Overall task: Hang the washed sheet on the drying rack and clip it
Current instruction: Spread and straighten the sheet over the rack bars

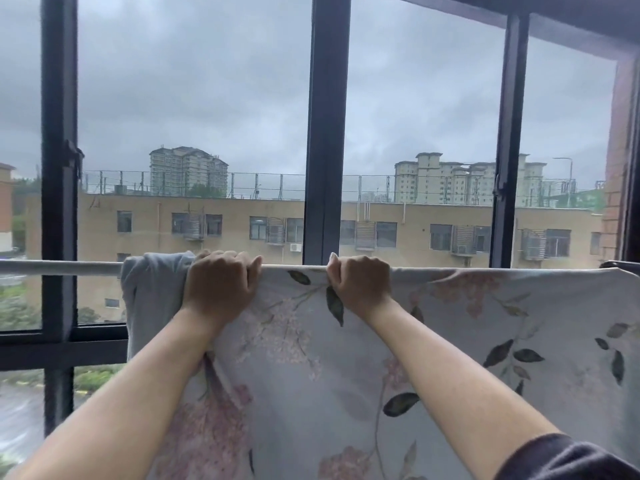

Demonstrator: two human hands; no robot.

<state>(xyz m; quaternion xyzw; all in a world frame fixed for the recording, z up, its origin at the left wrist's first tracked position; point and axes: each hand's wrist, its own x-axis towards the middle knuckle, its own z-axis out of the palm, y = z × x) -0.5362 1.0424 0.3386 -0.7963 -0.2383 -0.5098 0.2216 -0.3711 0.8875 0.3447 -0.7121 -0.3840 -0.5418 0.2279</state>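
Note:
A pale sheet point(485, 334) printed with pink flowers and dark leaves hangs over the white rack bar point(59, 267), which runs level across the window. The sheet's left end is bunched, with its plain grey underside showing. My left hand point(220, 282) grips the sheet's top fold at the bar, fingers curled over it. About a hand's width to the right, my right hand point(360, 284) grips the same top fold. Both forearms reach up from the bottom of the view. No clip is in view.
Dark window frames point(323, 133) stand just behind the bar, with buildings and grey sky outside. A dark bracket point(620, 264) holds the bar's right end. The left stretch of the bar is bare.

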